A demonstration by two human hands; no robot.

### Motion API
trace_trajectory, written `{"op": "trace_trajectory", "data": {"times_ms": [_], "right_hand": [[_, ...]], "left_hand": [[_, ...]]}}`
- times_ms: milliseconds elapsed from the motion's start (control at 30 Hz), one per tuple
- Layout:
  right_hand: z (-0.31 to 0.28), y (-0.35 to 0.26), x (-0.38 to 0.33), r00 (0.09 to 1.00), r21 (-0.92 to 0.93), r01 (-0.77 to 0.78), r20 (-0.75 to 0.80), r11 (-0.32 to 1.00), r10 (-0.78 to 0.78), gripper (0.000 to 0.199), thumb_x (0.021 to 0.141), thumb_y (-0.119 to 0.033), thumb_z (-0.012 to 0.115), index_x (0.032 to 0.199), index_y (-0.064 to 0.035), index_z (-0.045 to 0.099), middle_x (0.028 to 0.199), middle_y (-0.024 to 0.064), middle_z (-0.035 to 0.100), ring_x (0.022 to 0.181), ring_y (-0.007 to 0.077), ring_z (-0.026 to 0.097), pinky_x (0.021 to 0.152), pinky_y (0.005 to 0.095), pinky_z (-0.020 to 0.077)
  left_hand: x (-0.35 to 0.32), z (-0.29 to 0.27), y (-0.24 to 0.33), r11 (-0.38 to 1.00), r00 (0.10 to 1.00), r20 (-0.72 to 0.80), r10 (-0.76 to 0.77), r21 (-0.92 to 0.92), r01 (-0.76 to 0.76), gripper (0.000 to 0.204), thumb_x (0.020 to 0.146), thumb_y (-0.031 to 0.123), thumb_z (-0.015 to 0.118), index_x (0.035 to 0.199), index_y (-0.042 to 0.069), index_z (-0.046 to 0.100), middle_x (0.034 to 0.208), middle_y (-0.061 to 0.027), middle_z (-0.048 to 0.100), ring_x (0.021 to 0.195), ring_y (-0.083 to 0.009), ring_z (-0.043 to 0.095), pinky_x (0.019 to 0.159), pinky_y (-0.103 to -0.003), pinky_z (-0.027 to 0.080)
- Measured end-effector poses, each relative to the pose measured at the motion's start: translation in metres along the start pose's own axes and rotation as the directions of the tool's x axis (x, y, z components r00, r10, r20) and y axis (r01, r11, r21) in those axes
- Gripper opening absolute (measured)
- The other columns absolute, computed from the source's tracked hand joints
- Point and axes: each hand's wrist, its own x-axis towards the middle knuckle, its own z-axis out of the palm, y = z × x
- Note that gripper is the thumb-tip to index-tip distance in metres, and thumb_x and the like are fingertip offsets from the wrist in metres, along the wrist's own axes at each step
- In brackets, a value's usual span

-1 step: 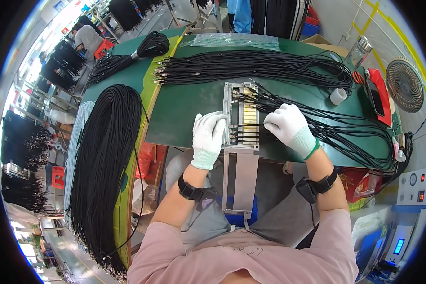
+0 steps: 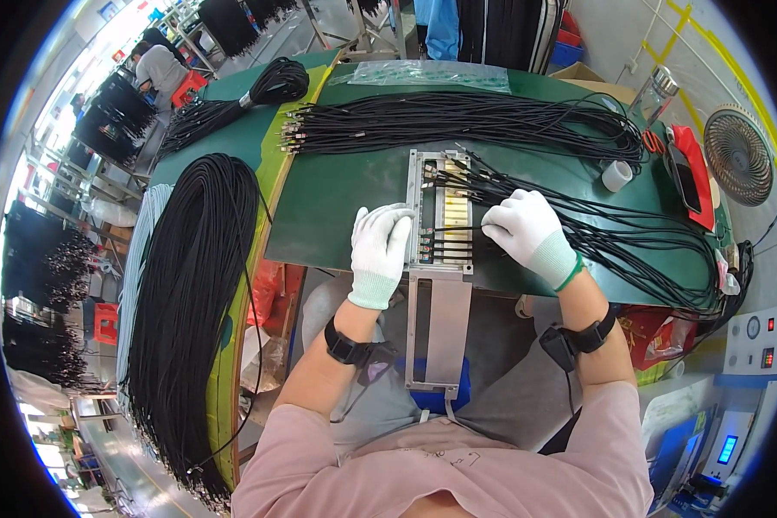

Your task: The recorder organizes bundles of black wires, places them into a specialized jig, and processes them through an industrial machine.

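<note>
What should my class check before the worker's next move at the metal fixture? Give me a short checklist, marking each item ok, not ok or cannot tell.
1. Both hands gloved: ok; left hand and right hand wear white gloves.
2. Left hand at the metal fixture: ok; it is at the left edge.
3. Right hand gripping the single black cable: cannot tell; the cable reaches the hand, but the grip is unclear.
4. Small connectors fully seated: cannot tell; too small.
5. Loose cables on the right lying separate: not ok; they overlap.
6. Scissors away from both hands: ok.
</note>
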Motion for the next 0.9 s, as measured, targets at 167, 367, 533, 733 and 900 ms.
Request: {"op": "trace_trajectory", "data": {"times_ms": [167,367,533,733,900], "right_hand": [[0.001,-0.005,0.0,1.0,0.01,0.02,-0.005,1.0,-0.02,0.007,0.08,-0.019,0.067,0.079,-0.012,0.067,0.071,0.0025,0.061,0.078,0.0245,0.057,0.073,0.0366,0.0427],[0.007,-0.002,0.005,0.996,0.007,-0.063,0.071,0.998,0.062,0.011,0.077,-0.022,0.069,0.078,-0.0123,0.065,0.073,0.003,0.06,0.08,0.0248,0.056,0.072,0.0376,0.0425],[0.013,0.016,0.016,0.981,-0.144,-0.149,-0.15,0.978,0.127,0.011,0.076,-0.023,0.07,0.078,-0.0134,0.064,0.077,0.0028,0.06,0.084,0.0249,0.056,0.074,0.0374,0.0428],[0.024,0.03,0.023,0.99,-0.23,-0.133,-0.065,0.964,0.121,0.009,0.076,-0.021,0.07,0.079,-0.0152,0.064,0.079,0.002,0.059,0.086,0.0247,0.055,0.075,0.0376,0.0431],[0.024,0.026,0.017,0.991,-0.221,-0.134,-0.046,0.966,0.127,0.009,0.076,-0.02,0.07,0.078,-0.0151,0.064,0.08,0.0024,0.059,0.086,0.0249,0.055,0.076,0.0374,0.043]], "left_hand": [[0.001,-0.003,0.008,1.0,0.998,0.066,0.016,-0.021,-0.015,0.021,0.091,0.026,0.059,0.102,0.012,0.07,0.112,-0.0144,0.064,0.114,-0.0325,0.054,0.108,-0.047,0.03],[0.001,0.004,0.03,0.906,0.926,0.241,0.29,0.243,-0.346,0.031,0.083,0.036,0.067,0.11,0.024,0.073,0.134,-0.0232,0.052,0.128,-0.0433,0.041,0.113,-0.051,0.023],[0.004,0.01,0.023,0.922,0.93,0.272,0.248,0.229,-0.313,0.027,0.079,0.038,0.07,0.102,0.026,0.076,0.131,-0.024,0.055,0.128,-0.0433,0.042,0.112,-0.059,0.019],[0.007,0.015,0.017,0.954,0.944,0.243,0.224,0.142,-0.263,0.024,0.079,0.036,0.071,0.1,0.026,0.077,0.13,-0.0226,0.056,0.128,-0.0428,0.042,0.113,-0.056,0.018],[0.006,0.015,0.017,0.958,0.951,0.22,0.216,0.142,-0.25,0.025,0.081,0.031,0.07,0.101,0.018,0.075,0.128,-0.0206,0.058,0.126,-0.041,0.045,0.112,-0.051,0.025]]}}
